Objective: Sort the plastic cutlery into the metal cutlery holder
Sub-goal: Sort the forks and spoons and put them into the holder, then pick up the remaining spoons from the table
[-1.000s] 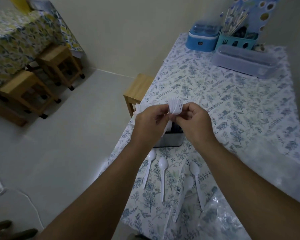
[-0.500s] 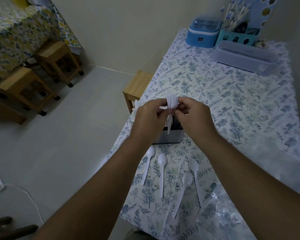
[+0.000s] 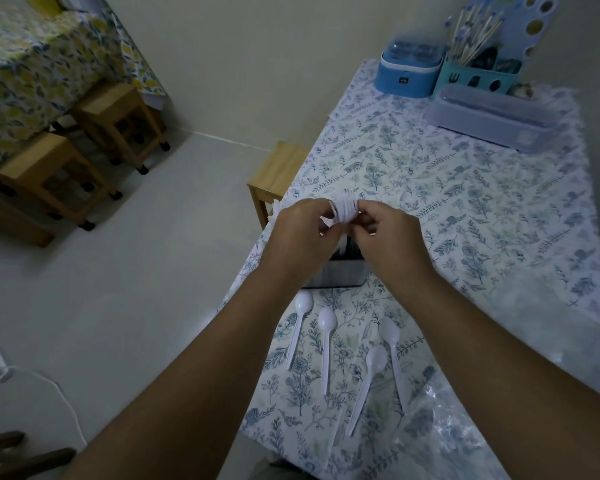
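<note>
Gripping a bunch of white plastic forks (image 3: 346,210) just above the middle of the frame, both hands meet over the metal cutlery holder (image 3: 336,277). The left hand (image 3: 300,237) curls its fingers round the left side of the bunch, and the right hand (image 3: 388,239) pinches the right side, thumb and fingertips closed on the plastic. The fork heads stick up between the two hands; their handles run down toward the holder, though whether they touch it cannot be told, since the hands hide most of its top. Only the holder's shiny front wall shows, just below the wrists, standing near the left edge of the table (image 3: 465,216), which is covered in a cloth with a blue flower print.

Four white plastic spoons lie on the cloth below the holder, bowls pointing up the frame: one (image 3: 298,329) at the left, a second (image 3: 326,351) just beside it, a third (image 3: 364,386) tilted, and a fourth (image 3: 394,358) whose handle crosses close by the third. A crumpled clear plastic bag (image 3: 440,427) sits at the lower right.

At the upper right of the frame stand a blue box (image 3: 407,74), a teal caddy (image 3: 478,77) with sticks poking out, and a long clear lidded box (image 3: 492,114). Wooden stools (image 3: 84,147) stand on the floor at the upper left, and another stool (image 3: 278,171) is tucked at the table's left edge.
</note>
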`<state>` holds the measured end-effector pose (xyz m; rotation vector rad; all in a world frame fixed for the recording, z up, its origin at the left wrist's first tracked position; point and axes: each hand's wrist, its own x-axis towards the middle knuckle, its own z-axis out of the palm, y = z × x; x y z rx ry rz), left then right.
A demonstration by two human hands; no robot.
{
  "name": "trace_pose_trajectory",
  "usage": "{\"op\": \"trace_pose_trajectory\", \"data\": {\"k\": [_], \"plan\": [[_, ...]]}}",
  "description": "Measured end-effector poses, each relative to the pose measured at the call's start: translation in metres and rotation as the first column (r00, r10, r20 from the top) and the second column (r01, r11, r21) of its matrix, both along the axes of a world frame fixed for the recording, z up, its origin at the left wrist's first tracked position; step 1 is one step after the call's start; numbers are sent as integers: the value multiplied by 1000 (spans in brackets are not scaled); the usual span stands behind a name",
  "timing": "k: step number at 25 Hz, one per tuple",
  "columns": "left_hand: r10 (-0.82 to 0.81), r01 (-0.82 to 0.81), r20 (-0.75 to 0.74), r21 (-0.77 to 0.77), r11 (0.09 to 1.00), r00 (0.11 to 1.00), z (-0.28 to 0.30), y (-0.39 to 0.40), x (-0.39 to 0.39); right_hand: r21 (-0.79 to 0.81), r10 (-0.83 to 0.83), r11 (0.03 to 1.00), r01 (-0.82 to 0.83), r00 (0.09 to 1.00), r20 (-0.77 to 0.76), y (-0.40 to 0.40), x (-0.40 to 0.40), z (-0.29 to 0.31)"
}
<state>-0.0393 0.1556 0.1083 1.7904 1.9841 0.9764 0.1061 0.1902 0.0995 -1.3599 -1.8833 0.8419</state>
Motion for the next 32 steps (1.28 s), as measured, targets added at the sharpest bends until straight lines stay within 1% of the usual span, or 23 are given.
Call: {"op": "trace_pose_trajectory", "data": {"k": [2, 3, 5, 8, 11, 14, 16, 17, 18, 19, 20, 21, 22, 24, 26, 27, 28, 29, 30, 31, 32], "plan": [[-7, 6, -14, -101, 995, 1000, -1, -1, -1, -2, 20, 1000, -20, 999, 50, -3, 0, -5], [-4, -4, -48, -151, 989, 999, -1, 0, -1, -6, 28, 1000, -28, 996, 87, -3, 1, -7], [-7, -21, -146, -189, 982, 989, -1, 0, 1, -37, 36, 999, -30, 987, 154, -3, 3, -11], [16, -40, -135, -172, 984, 991, 2, -1, 1, -77, 12, 997, 2, 983, 182, -4, 8, -14], [73, -90, -136, -121, 989, 988, 4, -4, 0, -59, -26, 998, 36, 989, 148, -7, 11, -11], [94, -94, -43, -7, 996, 995, 5, -19, 2, -51, -47, 997, 52, 995, 91, -17, 14, -12], [108, -109, 18, 23, 994, 994, -5, -41, 4, -81, -30, 996, 36, 997, 71, -32, 19, -20], [134, -135, 36, 2, 991, 990, -18, -55, 4, -110, -15, 994, 24, 997, 78, -41, 22, -28], [177, -175, 36, -57, 983, 984, -38, -70, 4, -154, -3, 988, 17, 996, 88, -51, 26, -38], [230, -223, 28, -152, 963, 973, -61, -85, 3, -204, 5, 979, 15, 995, 96, -61, 30, -48], [279, -261, 25, -279, 924, 960, -85, -100, 2, -253, 11, 967, 16, 994, 106, -71, 34, -58], [315, -278, 28, -400, 873, 949, -108, -111, 2, -300, 16, 954, 20, 993, 117, -81, 37, -67], [323, -277, 10, -487, 828, 946, -127, -120, 2, -351, 23, 936, 23, 992, 128, -90, 41, -75], [267, -261, -70, -546, 796, 961, -144, -128, 6, -461, 28, 887, 33, 992, 124, -106, 49, -91], [232, -258, -116, -524, 812, 966, -141, -131, 10, -553, 4, 831, 52, 995, 100, -118, 54, -103], [213, -231, -93, -496, 837, 973, -138, -134, 13, -597, -27, 800, 59, 998, 63, -123, 55, -106], [181, -174, -29, -467, 867, 983, -134, -138, 17, -653, -77, 755, 61, 997, 4, -126, 55, -108], [120, -80, 63, -450, 890, 991, -129, -143, 24, -721, -148, 691, 51, 986, -73, -128, 55, -108], [36, 43, 166, -447, 894, 986, -124, -148, 33, -782, -226, 623, 29, 964, -144, -129, 53, -106], [-63, 154, 218, -435, 887, 974, -121, -154, 43, -818, -295, 575, 9, 935, -197, -130, 53, -105], [-125, 211, 222, -425, 880, 967, -121, -157, 52, -829, -349, 559, 13, 911, -221, -132, 55, -104]]}}
